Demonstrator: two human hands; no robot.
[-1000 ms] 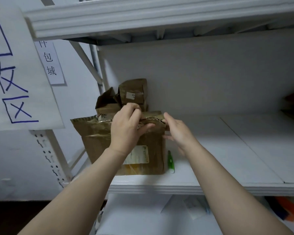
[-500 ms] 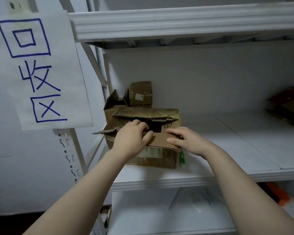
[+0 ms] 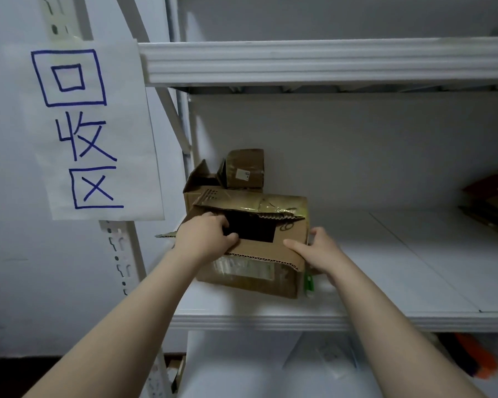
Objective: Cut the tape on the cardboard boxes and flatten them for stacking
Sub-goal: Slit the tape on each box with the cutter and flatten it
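A brown cardboard box (image 3: 259, 271) lies on the white shelf (image 3: 385, 282), its top flaps loose and a dark opening showing. My left hand (image 3: 204, 239) grips the near flap at the opening's left edge, fingers curled over it. My right hand (image 3: 316, 251) holds the box's right front corner, thumb on top and fingers round the side. A green cutter (image 3: 309, 284) lies on the shelf against the box's right side, partly hidden by my right hand. Two smaller cardboard boxes (image 3: 243, 169) stand behind it, one with raised flaps.
A paper sign (image 3: 84, 130) with blue handwriting hangs on the shelf upright at left. Another shelf board (image 3: 328, 61) runs above. Flat cardboard pieces (image 3: 492, 202) lie at the far right of the shelf. An orange object (image 3: 472, 360) sits on the lower level.
The box has gone from standing tall to lying low on the shelf with its flaps open. My right hand moved from the top to the right corner. The view shifted left and up.
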